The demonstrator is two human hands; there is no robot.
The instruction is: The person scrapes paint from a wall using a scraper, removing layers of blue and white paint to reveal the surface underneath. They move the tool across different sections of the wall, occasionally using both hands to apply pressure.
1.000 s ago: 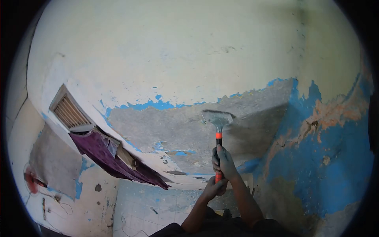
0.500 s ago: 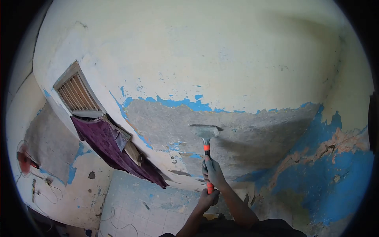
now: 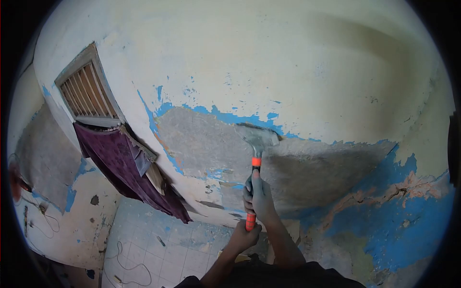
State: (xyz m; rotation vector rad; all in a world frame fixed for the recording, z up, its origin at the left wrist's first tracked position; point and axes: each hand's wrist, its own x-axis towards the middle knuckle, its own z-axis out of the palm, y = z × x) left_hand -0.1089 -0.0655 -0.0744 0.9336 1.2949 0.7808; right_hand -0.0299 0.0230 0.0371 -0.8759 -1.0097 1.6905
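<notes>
A long-handled wall scraper (image 3: 259,138) has its wide metal blade against the wall (image 3: 307,165), at the border between bare grey plaster and a strip of blue paint (image 3: 230,116). My right hand (image 3: 260,196) is wrapped round the dark upper part of its handle, thumb pointing up toward the blade. Lower down, my left hand (image 3: 244,236) grips the orange-red end of the same handle. Cream paint covers the wall above the blue strip.
To the left, a barred window (image 3: 89,91) has a purple curtain (image 3: 120,163) hanging below it. A fan (image 3: 17,180) is at the far left. Blue paint and cracked plaster (image 3: 365,197) mark the right wall. A cable (image 3: 129,266) lies on the tiled floor (image 3: 177,254).
The scraper has moved up the wall, from the grey plaster to the blue paint edge, with both hands still on its handle. The view has shifted slightly.
</notes>
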